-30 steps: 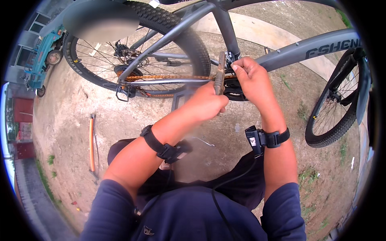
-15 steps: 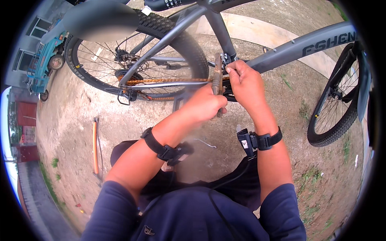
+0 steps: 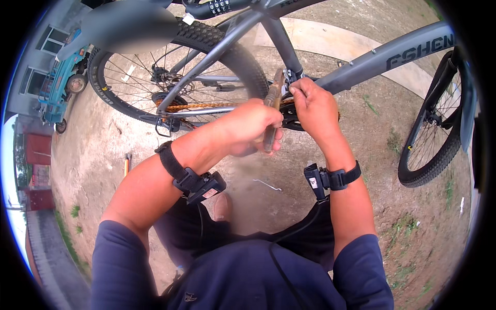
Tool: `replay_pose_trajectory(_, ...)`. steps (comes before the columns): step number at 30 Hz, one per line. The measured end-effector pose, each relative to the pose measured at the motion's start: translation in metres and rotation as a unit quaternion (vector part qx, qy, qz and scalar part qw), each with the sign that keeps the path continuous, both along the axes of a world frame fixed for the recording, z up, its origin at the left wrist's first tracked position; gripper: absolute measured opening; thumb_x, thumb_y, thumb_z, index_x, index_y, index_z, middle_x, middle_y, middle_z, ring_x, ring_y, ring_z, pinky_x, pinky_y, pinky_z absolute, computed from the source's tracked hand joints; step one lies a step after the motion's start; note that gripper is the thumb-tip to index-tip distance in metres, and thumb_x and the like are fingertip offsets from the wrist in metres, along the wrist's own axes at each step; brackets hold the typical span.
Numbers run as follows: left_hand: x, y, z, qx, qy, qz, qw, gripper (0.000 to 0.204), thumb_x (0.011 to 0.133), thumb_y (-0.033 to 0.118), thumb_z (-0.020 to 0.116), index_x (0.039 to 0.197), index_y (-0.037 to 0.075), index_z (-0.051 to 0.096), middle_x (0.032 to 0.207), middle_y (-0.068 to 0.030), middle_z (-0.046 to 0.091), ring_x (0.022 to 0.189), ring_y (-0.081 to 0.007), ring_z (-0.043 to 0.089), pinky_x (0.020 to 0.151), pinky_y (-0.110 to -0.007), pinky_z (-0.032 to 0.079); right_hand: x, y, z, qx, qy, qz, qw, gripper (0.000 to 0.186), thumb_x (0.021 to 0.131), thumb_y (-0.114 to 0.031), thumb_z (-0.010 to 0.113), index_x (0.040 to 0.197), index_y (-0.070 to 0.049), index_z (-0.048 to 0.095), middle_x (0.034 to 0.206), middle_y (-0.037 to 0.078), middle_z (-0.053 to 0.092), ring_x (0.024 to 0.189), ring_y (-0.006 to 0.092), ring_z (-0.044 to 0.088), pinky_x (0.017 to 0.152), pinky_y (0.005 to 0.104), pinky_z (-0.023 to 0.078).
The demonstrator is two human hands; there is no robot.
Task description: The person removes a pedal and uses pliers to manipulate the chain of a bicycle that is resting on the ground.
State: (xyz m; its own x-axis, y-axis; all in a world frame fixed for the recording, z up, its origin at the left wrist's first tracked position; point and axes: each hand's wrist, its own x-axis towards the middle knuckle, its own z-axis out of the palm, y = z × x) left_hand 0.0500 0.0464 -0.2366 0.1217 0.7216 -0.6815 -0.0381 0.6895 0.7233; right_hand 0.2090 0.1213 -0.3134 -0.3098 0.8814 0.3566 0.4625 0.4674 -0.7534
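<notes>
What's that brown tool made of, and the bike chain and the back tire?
Brown tool: probably metal; its dull, patchy surface looks rusty.
Bike chain: likely metal; the orange-brown colour could be rust or a coating.
Back tire: seems matte black rubber, judging by its knobbly tread.

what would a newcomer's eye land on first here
Probably the big gray bicycle stretching across the upper half, with an orange chain standing out low on its frame. Next, near the center, the left hand grips a rusty tool, with the right hand just beside it at the frame. Farther off, a teal vehicle stands at the upper left.
</notes>
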Motion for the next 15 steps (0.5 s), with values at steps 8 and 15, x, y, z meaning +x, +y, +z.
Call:
replay_pose_trajectory(8,-0.012,0.010,0.015,-0.041,-0.009,-0.028,0.999,0.019,0.085,0.016,0.064,0.093,-0.001,0.063,0.077,-0.0144,0.067,0.064,-0.0268,0.069,0.051,-0.035,0.053,0.001,0.002,-0.002,0.004,0.001,0.022,1.000,0.008,0.091,-0.015,0.063,0.092,-0.008,0.066,0.082,0.015,0.068,0.076,0.0360,0.066,0.067,0.0417,0.052)
replay_pose_trajectory(15,-0.007,0.001,0.003,0.000,-0.004,-0.015,1.000,0.022,0.086,0.017,0.063,0.100,0.000,0.060,0.080,-0.0137,0.066,0.064,-0.0258,0.069,0.053,-0.035,0.054,0.002,0.005,-0.004,0.023,0.016,0.028,0.999,0.008,0.090,-0.018,0.063,0.092,-0.011,0.066,0.079,0.017,0.067,0.076,0.0386,0.065,0.065,0.0465,0.052)
